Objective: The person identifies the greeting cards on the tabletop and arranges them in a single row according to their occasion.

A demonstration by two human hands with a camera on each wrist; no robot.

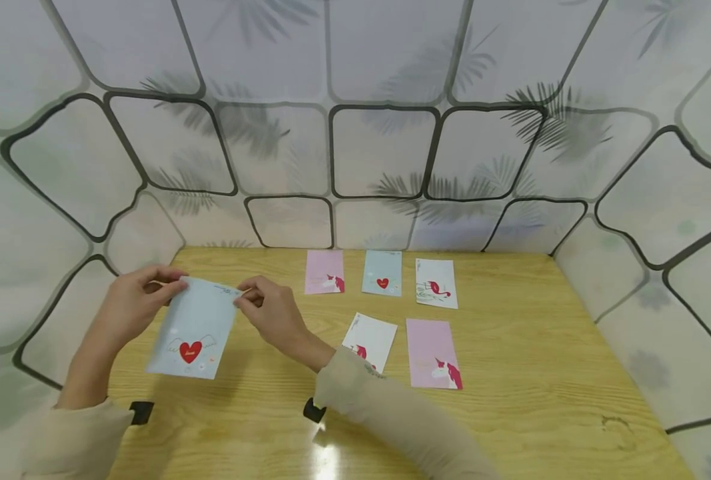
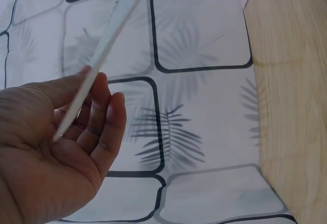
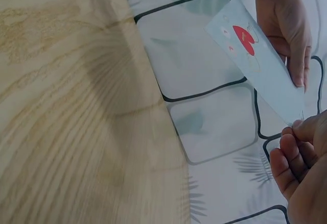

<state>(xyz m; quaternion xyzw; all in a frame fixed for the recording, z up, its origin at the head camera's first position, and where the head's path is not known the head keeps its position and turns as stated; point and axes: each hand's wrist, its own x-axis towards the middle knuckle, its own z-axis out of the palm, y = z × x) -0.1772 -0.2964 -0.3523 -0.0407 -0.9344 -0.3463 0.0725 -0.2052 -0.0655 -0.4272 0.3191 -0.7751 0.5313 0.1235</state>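
A light blue card (image 1: 190,323) with a red winged heart hangs above the left part of the table, pinched at both upper corners. My left hand (image 1: 136,303) holds its left corner between thumb and fingers. The right hand (image 1: 275,317) grips the opposite corner with thumb and forefinger. From the left wrist, the card (image 2: 104,43) appears nearly edge-on, with the left hand (image 2: 66,137) around its near end. In the right wrist view the heart side of the card (image 3: 260,60) shows, the right hand (image 3: 304,163) pinching its lower tip.
On the wooden table (image 1: 529,400), a pink unicorn card (image 1: 322,270), a blue heart card (image 1: 382,267) and a white flamingo card (image 1: 439,277) form a back row. Nearer lie another white card (image 1: 372,337), partly behind the right sleeve, and a pink unicorn card (image 1: 430,347). Patterned cloth walls surround the table.
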